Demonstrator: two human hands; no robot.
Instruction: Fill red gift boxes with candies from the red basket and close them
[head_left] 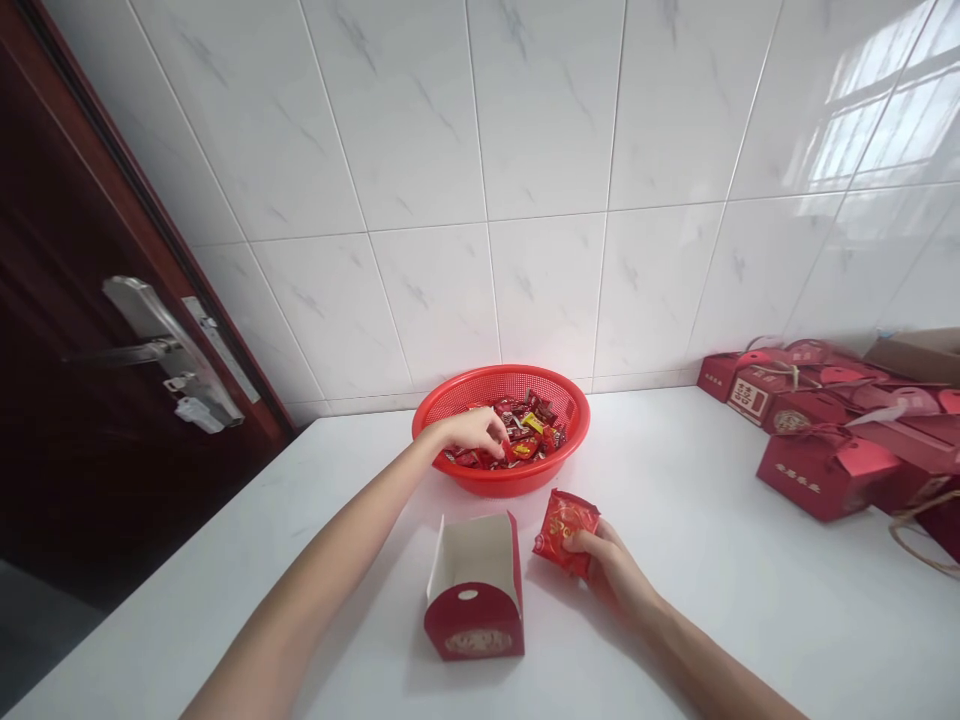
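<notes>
My left hand (474, 430) reaches over the near left rim of a red plastic basket (504, 484). Its fingers are pinched on a small red-wrapped candy (507, 450), just above the other wrapped candies (525, 425) in the basket. In my right hand (616, 572) is a larger shiny red packet (562, 530) with gold print, gripped between thumb and fingers; whether a second packet lies behind it I cannot tell. Between my forearms stands a dark red gift box (480, 620), its top open and its pale inside bare.
Several tied red gift boxes (825, 470) are grouped at the right of the white table (675, 450), some with cord handles. A brown carton (919, 355) sits behind them. The tiled wall (420, 300) borders the table's back, and a dark wooden door (60, 400) is at left.
</notes>
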